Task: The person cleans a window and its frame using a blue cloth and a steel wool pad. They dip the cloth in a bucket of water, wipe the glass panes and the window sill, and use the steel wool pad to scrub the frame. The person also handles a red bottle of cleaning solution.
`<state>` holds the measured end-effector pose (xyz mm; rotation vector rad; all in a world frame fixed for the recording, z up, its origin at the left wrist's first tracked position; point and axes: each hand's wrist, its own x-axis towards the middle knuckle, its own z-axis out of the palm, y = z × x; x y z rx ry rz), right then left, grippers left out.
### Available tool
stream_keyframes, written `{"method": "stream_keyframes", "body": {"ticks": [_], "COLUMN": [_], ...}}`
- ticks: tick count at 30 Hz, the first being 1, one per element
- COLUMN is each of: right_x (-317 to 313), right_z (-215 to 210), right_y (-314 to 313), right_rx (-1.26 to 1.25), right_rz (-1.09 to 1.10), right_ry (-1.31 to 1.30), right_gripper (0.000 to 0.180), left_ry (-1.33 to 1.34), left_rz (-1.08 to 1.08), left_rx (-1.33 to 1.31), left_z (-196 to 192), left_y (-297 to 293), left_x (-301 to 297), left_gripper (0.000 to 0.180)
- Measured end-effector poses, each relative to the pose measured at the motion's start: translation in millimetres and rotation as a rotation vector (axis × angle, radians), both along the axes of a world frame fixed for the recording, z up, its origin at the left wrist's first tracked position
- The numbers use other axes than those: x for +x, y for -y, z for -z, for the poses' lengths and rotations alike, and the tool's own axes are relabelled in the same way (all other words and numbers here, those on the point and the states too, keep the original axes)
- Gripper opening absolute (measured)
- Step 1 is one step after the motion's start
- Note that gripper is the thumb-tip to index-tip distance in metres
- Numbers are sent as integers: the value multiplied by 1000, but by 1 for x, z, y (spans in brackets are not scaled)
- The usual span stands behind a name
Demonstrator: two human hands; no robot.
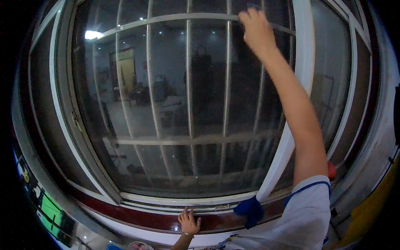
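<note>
Window (175,125): one large sliding window with a white frame fills nearly the whole view. Its glass is dark and reflects a lit room, with ceiling lights showing as bright spots.
Security bars (188,83): white metal bars stand behind the glass. I count about six uprights and two horizontal rails, one high and one low; some may be hidden near the frame.
Sill (146,218): one glossy dark red ledge runs along the bottom of the window.
Right hand (256,29): raised high on an outstretched bare arm and pressed against the top of the pane, near the upper rail and just left of the white upright of the frame. The fingers are curled, and a small dark edge shows above them; whether that is a cloth in the grip I cannot tell.
Blue cloth (250,210): one crumpled blue cloth lies bunched on the sill at the foot of the frame's upright, near the person's right shoulder and well apart from the raised hand.
Left hand (189,221): spread flat and empty on the sill, fingers fanned towards the glass, bracing the body.
Doing this well, as I judge it: keep the lower hand planted for balance during the high reach, press evenly on the glass, and work in overlapping passes from the top corner downward.
</note>
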<state>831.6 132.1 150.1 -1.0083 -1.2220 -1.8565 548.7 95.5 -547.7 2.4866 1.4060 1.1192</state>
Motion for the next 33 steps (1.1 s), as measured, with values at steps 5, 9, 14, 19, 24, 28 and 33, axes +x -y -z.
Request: {"method": "stream_keyframes", "body": {"ticks": [5,9,14,19,24,28,33], "right_x": [0,5,14,24,22,29,16], "right_z": [-52,19,-40,19,-49,-35,20], "right_y": [27,16,21,-7,-5,-15,-12], "right_rx": [-56,-80,-77,-16,90,-62,23], "right_rz": [121,66,34,32,17,73,76], "right_ry": [-222,-55,-68,-38,-94,-253,-19], "right_gripper": [14,14,12,30,11,28,26], "left_ry": [11,9,26,-3,-3,-5,-1], "left_rz": [-17,-5,1,-46,-15,-6,-3], "left_rx": [7,-41,-76,6,-14,-14,-69], "left_z": [2,-1,-8,-2,4,7,2], "left_y": [-4,1,4,2,-4,-4,0], "left_x": [12,3,8,0,8,9,0], "left_gripper": [60,63,62,64,65,64,66]}}
